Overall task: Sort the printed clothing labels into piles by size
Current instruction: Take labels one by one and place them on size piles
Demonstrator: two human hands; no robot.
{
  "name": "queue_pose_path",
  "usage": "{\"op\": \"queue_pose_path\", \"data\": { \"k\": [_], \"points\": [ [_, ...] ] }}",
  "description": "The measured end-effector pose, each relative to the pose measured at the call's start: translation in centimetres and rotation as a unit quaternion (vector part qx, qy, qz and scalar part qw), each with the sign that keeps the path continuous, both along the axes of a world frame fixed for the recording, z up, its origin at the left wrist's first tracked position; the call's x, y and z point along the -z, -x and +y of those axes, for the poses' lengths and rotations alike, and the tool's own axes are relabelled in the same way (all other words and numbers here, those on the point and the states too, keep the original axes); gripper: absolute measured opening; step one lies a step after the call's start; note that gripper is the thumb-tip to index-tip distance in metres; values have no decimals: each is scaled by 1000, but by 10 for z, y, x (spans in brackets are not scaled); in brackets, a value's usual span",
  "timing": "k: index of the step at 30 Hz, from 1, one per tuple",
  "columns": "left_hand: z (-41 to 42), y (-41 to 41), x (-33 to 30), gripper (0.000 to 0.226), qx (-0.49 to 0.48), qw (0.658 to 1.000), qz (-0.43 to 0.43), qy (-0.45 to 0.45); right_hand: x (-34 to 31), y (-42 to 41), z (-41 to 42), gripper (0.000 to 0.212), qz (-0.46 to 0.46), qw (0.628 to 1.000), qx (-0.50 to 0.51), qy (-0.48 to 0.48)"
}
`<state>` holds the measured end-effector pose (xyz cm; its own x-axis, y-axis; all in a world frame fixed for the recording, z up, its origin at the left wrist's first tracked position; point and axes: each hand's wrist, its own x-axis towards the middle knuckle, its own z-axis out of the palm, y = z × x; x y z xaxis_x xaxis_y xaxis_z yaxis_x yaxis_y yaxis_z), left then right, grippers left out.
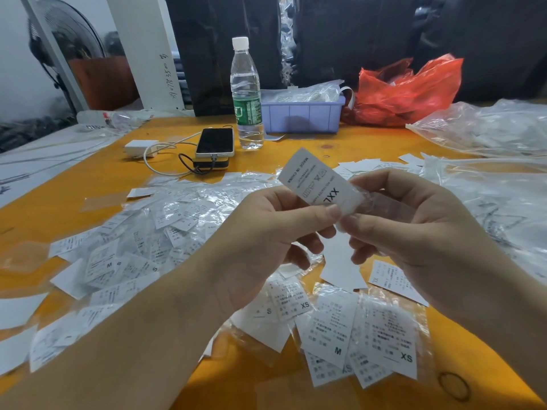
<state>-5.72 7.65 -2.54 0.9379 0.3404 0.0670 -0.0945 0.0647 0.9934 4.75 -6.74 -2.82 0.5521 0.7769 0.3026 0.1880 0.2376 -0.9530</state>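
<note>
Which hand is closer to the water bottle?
Left. The left hand is below the water bottle, slightly to its right; the right hand is farther right. Both pinch the XXL label.

- An orange-yellow table (pixel 74 184) fills the foreground.
- A white post (pixel 142 51) with handwritten digits rises at its far edge.
- A dark standing fan (pixel 63 34) sits far left against a pale wall (pixel 11 54).
- Black sheeting (pixel 370 34) covers the back.
</note>
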Motion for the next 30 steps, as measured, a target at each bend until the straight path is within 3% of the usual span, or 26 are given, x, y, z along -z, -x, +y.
{"op": "queue_pose_path", "data": {
  "k": [6, 10, 19, 26, 30],
  "points": [
    [-1, 2, -1, 24, 12, 1000, -4, 29, -2, 0, 0, 26, 4, 1000, -24, 5],
    [-2, 0, -1, 19, 8, 998, 9, 55, -3, 0, -1, 34, 6, 1000, -16, -5],
    [2, 1, -1, 28, -14, 999, 40, -13, -2, 3, -2, 42, -26, 999, 29, -6],
    [9, 2, -9, 13, -49, 999, 2, 23, -1, -2, -2, 35, -29, 998, 50, 10],
    [8, 3, -8, 12, -67, 997, -8, -29, -2, -1, -2, 39, -26, 998, 54, 3]
  ]
}}
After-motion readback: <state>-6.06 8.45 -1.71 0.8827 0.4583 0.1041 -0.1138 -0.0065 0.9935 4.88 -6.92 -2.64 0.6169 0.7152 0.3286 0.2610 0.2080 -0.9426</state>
